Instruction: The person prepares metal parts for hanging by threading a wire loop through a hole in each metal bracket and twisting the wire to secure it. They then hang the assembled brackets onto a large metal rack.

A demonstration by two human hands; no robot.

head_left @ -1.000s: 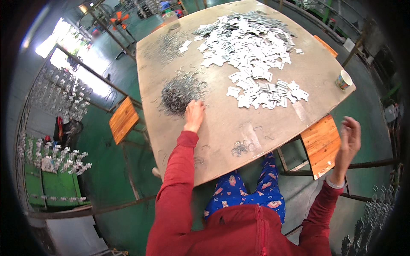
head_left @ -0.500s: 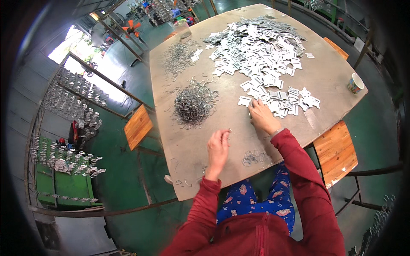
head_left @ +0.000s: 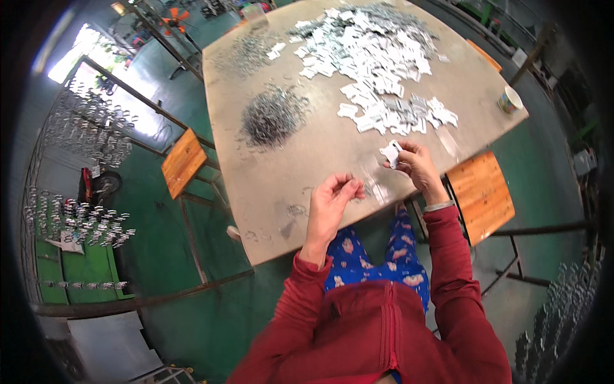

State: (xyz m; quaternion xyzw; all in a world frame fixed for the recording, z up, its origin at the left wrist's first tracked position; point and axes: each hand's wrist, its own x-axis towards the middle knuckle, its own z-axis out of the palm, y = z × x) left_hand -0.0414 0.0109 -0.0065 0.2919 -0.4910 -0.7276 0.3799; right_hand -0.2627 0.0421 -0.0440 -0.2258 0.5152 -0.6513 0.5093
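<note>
My right hand [head_left: 417,168] pinches a flat, silvery-white metal plate [head_left: 390,153] with a slot, lifted above the near part of the table. To its left, my left hand [head_left: 334,198] is closed at the fingertips on a thin bent wire piece, small and partly hidden by the fingers. The two hands are apart. Beyond them lies a large heap of similar plates [head_left: 368,54], with a smaller batch [head_left: 409,112] nearer me. A dense pile of bent wire pieces [head_left: 272,118] sits on the left of the table.
The brown table [head_left: 243,198] has a thin scatter of wire pieces [head_left: 246,51] at far left. A paper cup [head_left: 510,100] stands near its right edge. Wooden stools [head_left: 183,161] flank the table. Racks hung with metal parts [head_left: 96,128] stand at left.
My right hand has picked a plate from the near batch and brought it closer to me. My left hand has moved slightly toward it. The view has shifted, with the table higher in the picture.
</note>
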